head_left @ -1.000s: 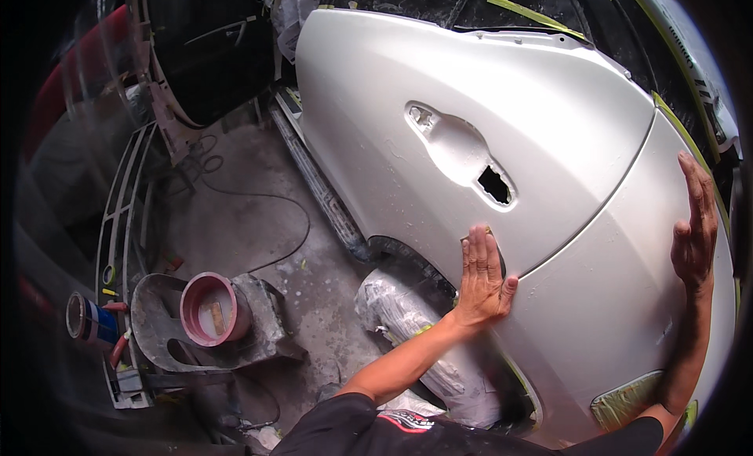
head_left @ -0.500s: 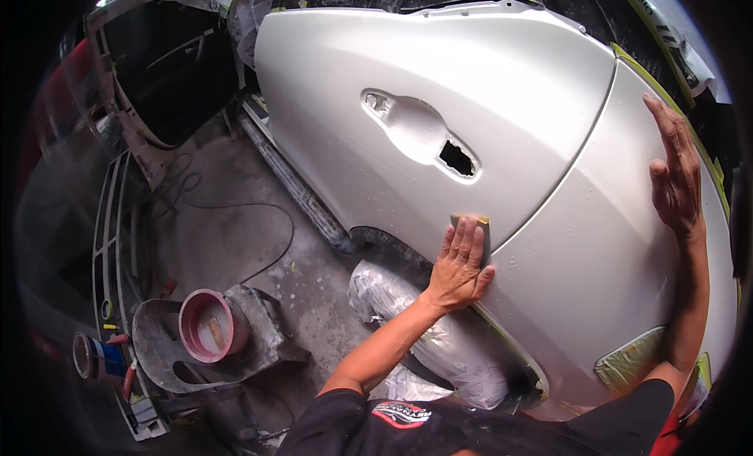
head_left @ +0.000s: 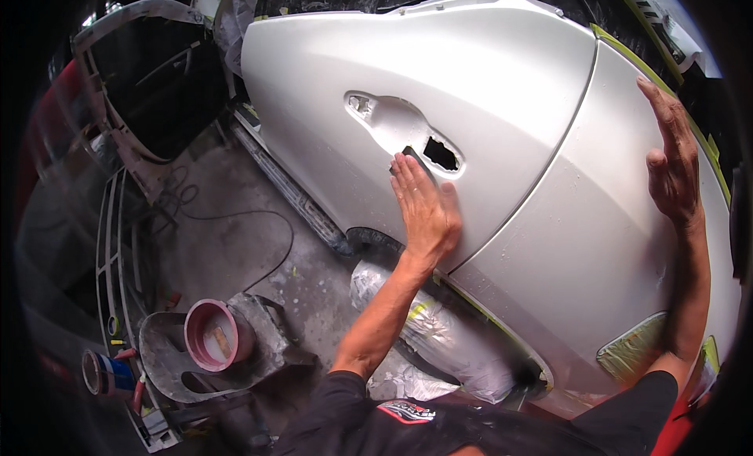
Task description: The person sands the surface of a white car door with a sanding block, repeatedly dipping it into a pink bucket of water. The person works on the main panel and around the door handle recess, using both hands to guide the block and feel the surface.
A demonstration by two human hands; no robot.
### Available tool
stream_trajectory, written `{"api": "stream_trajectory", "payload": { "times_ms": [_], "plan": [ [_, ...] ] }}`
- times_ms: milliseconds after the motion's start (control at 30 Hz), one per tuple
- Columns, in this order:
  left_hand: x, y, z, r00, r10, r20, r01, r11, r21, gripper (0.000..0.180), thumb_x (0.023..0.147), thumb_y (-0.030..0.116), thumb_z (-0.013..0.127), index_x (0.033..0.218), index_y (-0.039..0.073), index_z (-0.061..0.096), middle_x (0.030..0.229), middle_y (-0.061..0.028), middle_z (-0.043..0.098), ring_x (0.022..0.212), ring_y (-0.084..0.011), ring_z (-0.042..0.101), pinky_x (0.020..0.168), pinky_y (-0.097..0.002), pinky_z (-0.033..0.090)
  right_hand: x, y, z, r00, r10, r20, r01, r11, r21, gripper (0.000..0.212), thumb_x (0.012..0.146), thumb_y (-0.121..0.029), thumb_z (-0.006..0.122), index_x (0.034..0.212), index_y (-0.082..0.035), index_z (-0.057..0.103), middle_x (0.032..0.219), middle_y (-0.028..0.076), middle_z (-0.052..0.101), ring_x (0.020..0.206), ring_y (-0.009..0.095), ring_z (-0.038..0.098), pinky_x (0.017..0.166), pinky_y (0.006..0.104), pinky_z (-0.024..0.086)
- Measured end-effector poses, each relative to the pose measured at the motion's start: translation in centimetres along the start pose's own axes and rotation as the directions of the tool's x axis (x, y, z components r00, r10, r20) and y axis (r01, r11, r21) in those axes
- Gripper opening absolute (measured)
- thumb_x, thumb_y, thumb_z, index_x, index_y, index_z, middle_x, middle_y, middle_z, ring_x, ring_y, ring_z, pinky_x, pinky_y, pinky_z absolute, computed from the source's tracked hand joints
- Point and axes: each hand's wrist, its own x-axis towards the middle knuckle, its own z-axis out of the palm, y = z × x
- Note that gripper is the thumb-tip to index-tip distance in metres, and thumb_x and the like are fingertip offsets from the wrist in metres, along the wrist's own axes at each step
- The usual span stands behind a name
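Observation:
My left hand lies flat over a thin dark sanding pad, pressing it on the silver-white car door. The pad's edge shows past the fingertips, just below the rectangular hole in the door handle recess; most of it is hidden. Over at the right, my right hand has its fingers stretched and thumb apart. It holds nothing and leans against the rear body panel, close to the green-taped edge.
A pink bucket with liquid and a small block in it sits on a grey stool. Beside it stands a blue can. Plastic film covers the wheel. A loose door frame stands at left; a cable crosses the floor.
My left hand has slid the pad up and left across the door, from near the panel seam to the handle recess. My right hand stays at its place on the rear panel.

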Motion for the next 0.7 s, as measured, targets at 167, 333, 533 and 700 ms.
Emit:
{"api": "stream_trajectory", "payload": {
  "times_ms": [167,333,533,700],
  "plan": [
    [-9.2,-1.4,1.9,0.981,0.171,0.091,-0.172,0.985,0.001,0.077,0.102,0.047,0.023,0.148,-0.007,-0.007,0.156,-0.0305,-0.004,0.146,-0.0406,-0.009,0.115,-0.0547,-0.009,0.7,-0.3,0.6,1.000,-0.017,-0.017,0.017,1.000,0.023,0.073,0.095,-0.065,0.024,0.142,-0.013,0.043,0.137,0.014,0.053,0.127,0.035,0.049,0.108,0.0475,0.038],
    [2.7,-1.4,-2.1,0.992,0.126,0.004,-0.125,0.983,0.133,0.069,0.103,0.035,0.026,0.149,-0.008,-0.002,0.156,-0.0284,-0.007,0.146,-0.0382,-0.012,0.115,-0.0503,-0.014,0.7,0.0,1.1,0.999,0.004,-0.033,-0.003,1.000,0.031,0.074,0.094,-0.066,0.026,0.141,-0.012,0.044,0.135,0.015,0.054,0.126,0.035,0.050,0.107,0.0484,0.038],
    [-9.3,-2.1,3.5,0.832,0.555,0.026,-0.553,0.831,-0.059,0.076,0.101,0.043,0.032,0.151,-0.004,0.000,0.157,-0.0273,-0.002,0.147,-0.0396,-0.006,0.117,-0.0510,-0.007,1.7,-0.5,-0.2,0.990,-0.124,-0.072,0.127,0.991,0.038,0.073,0.094,-0.065,0.031,0.139,-0.010,0.046,0.130,0.018,0.057,0.120,0.037,0.055,0.103,0.0482,0.043],
    [4.9,10.4,-0.2,0.700,0.664,0.263,-0.679,0.733,-0.045,0.075,0.100,0.049,0.029,0.150,-0.005,0.013,0.157,-0.0241,0.010,0.147,-0.0375,0.003,0.117,-0.0536,-0.002,0.9,0.0,0.1,0.994,-0.100,-0.036,0.102,0.994,0.049,0.075,0.094,-0.066,0.031,0.140,-0.008,0.045,0.131,0.017,0.057,0.121,0.037,0.054,0.102,0.0460,0.042]
  ]
}}
